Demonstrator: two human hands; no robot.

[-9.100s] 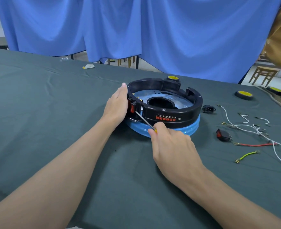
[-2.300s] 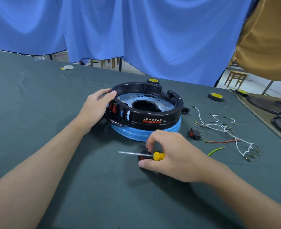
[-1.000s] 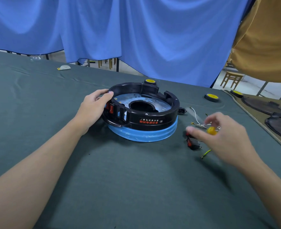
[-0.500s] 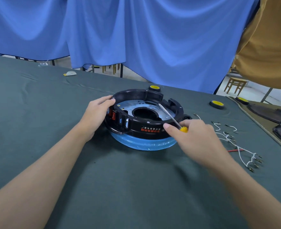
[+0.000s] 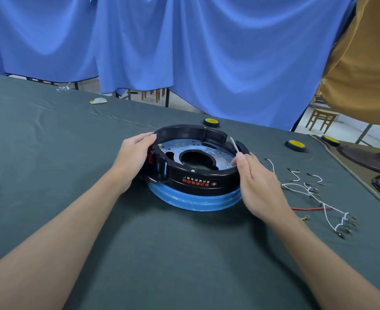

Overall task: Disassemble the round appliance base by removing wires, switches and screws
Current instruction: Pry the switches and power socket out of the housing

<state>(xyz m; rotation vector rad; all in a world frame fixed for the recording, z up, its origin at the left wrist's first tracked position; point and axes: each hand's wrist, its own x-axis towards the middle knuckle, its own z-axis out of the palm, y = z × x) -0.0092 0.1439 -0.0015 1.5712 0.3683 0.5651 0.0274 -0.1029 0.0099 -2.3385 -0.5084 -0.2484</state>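
One second before this moment, our right hand (image 5: 258, 186) was out over the loose parts on the right of the table (image 5: 61, 164). Half a second before, it was back at the near rim of the base (image 5: 224, 179) with the screwdriver (image 5: 234, 144) laid across the plate. It now stood at the right side of the base, fingers curled round the screwdriver. The handle was hidden in the palm and only the shaft showed, pointing up and away beside the gap in the rim. We judged that the tool was being lined up for a fastener on that side; we could not see it engaged in any screw. Our left hand (image 5: 133, 157) had not moved: it gripped the left rim, fingers hooked over the top edge, steadying the work.

The base sat near the middle of the table, between our hands. It consisted of a black plastic ring over a blue band (image 5: 195, 200), with a metal plate (image 5: 175, 151) inside that had a large central hole. A red switch (image 5: 150, 156) showed partly in the left wall behind the left hand, so it remained to be removed. The wires (image 5: 300, 186) lay loose to the right, apart from the base
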